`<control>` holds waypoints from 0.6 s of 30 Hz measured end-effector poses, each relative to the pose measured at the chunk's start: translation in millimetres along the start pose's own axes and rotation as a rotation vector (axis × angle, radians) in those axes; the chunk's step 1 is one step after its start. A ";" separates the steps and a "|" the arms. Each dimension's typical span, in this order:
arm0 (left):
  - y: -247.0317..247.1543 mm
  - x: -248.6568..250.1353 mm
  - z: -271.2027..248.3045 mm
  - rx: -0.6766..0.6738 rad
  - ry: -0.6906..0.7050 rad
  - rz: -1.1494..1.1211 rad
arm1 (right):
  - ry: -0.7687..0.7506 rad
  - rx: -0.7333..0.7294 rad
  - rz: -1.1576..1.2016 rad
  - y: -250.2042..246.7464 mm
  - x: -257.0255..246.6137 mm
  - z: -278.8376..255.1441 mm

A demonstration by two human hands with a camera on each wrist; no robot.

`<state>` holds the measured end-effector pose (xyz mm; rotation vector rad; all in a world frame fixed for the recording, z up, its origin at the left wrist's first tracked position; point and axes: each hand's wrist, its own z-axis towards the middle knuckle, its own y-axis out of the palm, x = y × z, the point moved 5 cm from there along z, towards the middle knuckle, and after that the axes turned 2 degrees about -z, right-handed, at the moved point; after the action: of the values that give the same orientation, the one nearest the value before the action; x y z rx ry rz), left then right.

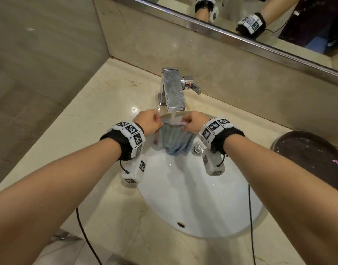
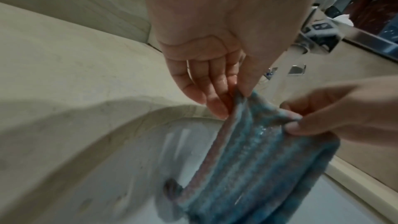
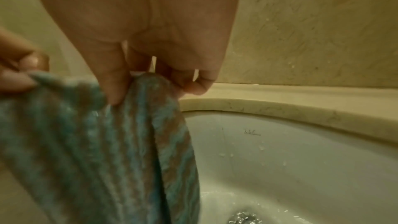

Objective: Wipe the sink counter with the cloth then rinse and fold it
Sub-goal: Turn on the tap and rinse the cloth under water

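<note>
Left hand (image 1: pixel 148 119) and right hand (image 1: pixel 195 121) pinch cloth (image 1: pixel 173 138) top corners under tap (image 1: pixel 173 92) stream; advisable: keep it spread, shift sideways.

Counts — two hands: left hand (image 1: pixel 148 120), right hand (image 1: pixel 195 121). One cloth (image 1: pixel 173 139). One faucet (image 1: pixel 173 90), one handle (image 1: pixel 193 85), one water stream (image 1: pixel 173 116). One sink (image 1: pixel 193 197), one drain (image 1: pixel 198 148), one overflow hole (image 1: pixel 181 224). One dark bowl (image 1: pixel 313 157) — one mirror (image 1: pixel 240 20).
</note>
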<state>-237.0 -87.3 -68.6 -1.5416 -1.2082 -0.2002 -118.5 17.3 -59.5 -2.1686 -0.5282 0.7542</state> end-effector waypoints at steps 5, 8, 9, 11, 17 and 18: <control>1.4 1.8 0.2 0.056 -0.010 0.057 | -0.052 0.065 0.224 -6.5 -16.8 -2.1; 3.6 11.4 1.8 0.016 0.028 0.070 | -0.074 0.051 0.308 -8.1 -24.6 -2.2; 4.4 15.1 1.6 -0.010 0.033 0.083 | -0.082 0.066 0.327 -10.4 -25.6 -3.7; 6.2 19.8 1.3 -0.042 0.039 0.109 | -0.071 0.090 0.327 -13.3 -20.9 -4.2; 3.4 21.6 -3.5 0.010 0.048 -0.073 | -0.044 -0.052 0.017 0.5 -8.9 -3.3; 3.0 23.3 -5.4 0.004 0.051 -0.078 | -0.033 -0.095 -0.080 6.8 -6.0 -2.7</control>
<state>-221.5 -77.8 -52.7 -1.4789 -1.2288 -0.2865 -120.2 8.1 -61.3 -2.2108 -0.6755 0.7359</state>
